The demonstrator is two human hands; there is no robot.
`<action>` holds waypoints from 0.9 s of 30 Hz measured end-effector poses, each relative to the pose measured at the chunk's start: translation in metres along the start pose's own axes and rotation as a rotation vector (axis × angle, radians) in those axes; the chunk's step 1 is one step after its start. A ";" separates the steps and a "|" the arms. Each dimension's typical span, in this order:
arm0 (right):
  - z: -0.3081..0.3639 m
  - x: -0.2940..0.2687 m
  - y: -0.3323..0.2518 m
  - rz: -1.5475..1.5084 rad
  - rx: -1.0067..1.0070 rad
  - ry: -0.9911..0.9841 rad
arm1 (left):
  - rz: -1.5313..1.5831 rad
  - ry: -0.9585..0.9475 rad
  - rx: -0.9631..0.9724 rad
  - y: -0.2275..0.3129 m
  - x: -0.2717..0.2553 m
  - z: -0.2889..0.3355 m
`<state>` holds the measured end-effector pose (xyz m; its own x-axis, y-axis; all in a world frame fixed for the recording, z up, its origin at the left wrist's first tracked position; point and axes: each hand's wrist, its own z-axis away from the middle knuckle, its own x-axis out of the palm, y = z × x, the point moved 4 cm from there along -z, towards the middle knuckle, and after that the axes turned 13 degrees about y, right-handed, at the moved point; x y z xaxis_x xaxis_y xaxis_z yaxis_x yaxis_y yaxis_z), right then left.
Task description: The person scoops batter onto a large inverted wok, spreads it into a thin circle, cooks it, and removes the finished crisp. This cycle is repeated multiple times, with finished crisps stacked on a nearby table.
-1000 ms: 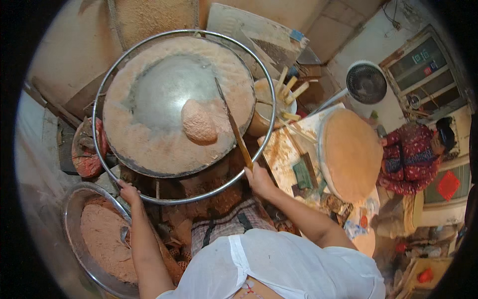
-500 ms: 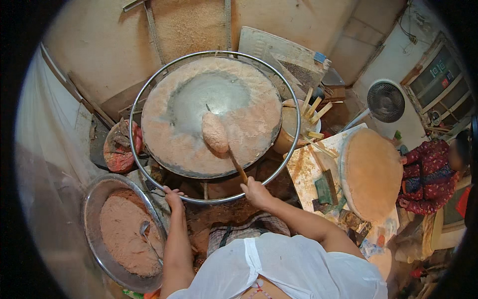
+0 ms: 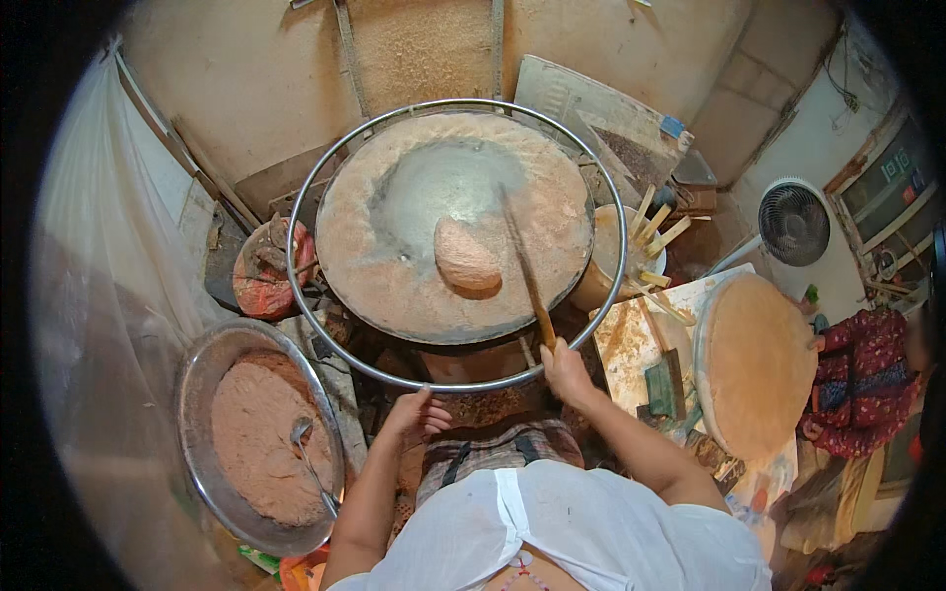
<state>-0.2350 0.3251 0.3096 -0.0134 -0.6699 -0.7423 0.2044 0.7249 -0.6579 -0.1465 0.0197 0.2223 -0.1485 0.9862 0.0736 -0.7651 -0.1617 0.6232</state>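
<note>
A large round griddle [image 3: 419, 192] stands in front of me, its grey middle bare and a pinkish-beige layer of batter round its outer part. A soft lump of pinkish dough [image 3: 466, 254] rests on it. My right hand [image 3: 565, 369] is closed round the handle of a long wooden scraper [image 3: 528, 271], which reaches over the griddle on the lump's right, apart from it. A metal ring rail [image 3: 463, 388] circles the griddle. Just below its near edge my left hand [image 3: 418, 414] is empty, fingers loosely apart; whether the thumb touches the rail I cannot tell.
At left stands a metal basin [image 3: 187, 433] of pinkish dough with a ladle [image 3: 313, 461] in it. A red bag [image 3: 264, 286] lies beyond. To the right are a bucket [image 3: 601, 261] with wooden sticks, a fan [image 3: 794, 222], a stack of flatbreads [image 3: 757, 364] and another person [image 3: 862, 384].
My left hand has let go of the rail and moved right along its near side. My right hand has swung the scraper clear of the dough lump, to its right. The whole view has shifted.
</note>
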 end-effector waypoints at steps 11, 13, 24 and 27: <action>0.004 0.016 0.011 0.003 -0.065 -0.027 | 0.186 0.274 -0.061 -0.001 0.022 -0.013; 0.022 0.048 -0.001 -0.050 -0.041 -0.072 | 0.071 0.165 -0.066 -0.010 0.044 -0.013; 0.012 0.041 -0.005 0.014 -0.108 -0.071 | 0.336 0.678 0.271 0.037 -0.045 -0.009; -0.007 0.023 -0.035 0.058 -0.184 -0.122 | 0.521 0.642 0.195 0.030 -0.023 -0.014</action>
<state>-0.2498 0.2854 0.3152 0.1138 -0.6327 -0.7660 0.0194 0.7723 -0.6350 -0.1748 -0.0088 0.2283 -0.8240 0.5657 -0.0309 -0.3870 -0.5222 0.7599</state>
